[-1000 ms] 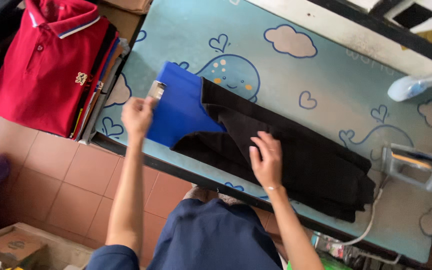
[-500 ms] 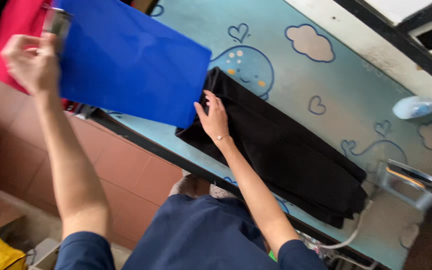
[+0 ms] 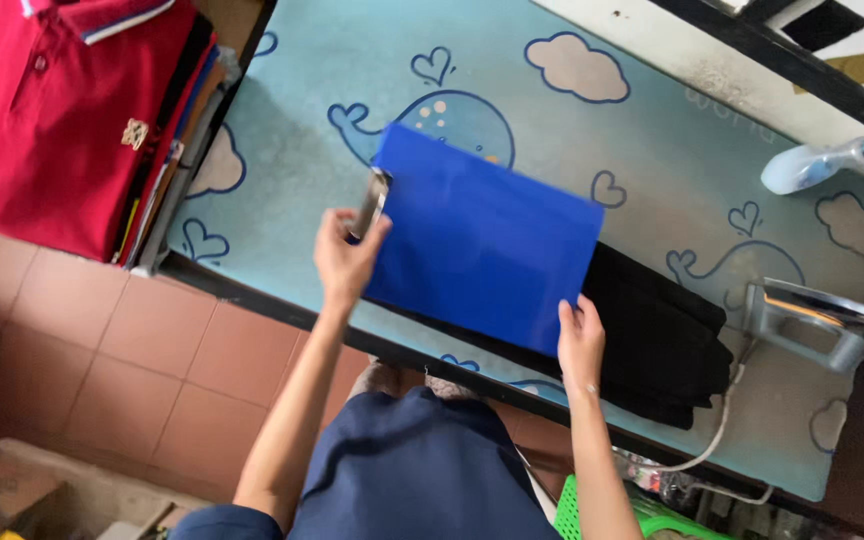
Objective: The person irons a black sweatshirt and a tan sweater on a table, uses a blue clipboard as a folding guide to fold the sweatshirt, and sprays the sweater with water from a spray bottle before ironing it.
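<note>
Lowered from upper left, blue clipboard [image 3: 487, 250] now covers black garment [image 3: 657, 345] mid-frame; left hand [image 3: 347, 258] clamped on its clip, right hand [image 3: 580, 338] gripping its corner.

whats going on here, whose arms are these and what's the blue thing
This is one picture from a camera worn on a person's head, looking down, so the two bare arms are that person's own. There is no machine.

In front of them is a padded board with a light blue cover printed with whales, clouds and hearts. A folded black garment lies on it. On top sits a flat blue clipboard. The left hand has its grip at the metal clip end, and the right hand holds the opposite corner.

At the right edge rest an iron with a white cord and a pale spray bottle. At the upper left is a stack of folded shirts, a red polo on top.
</note>
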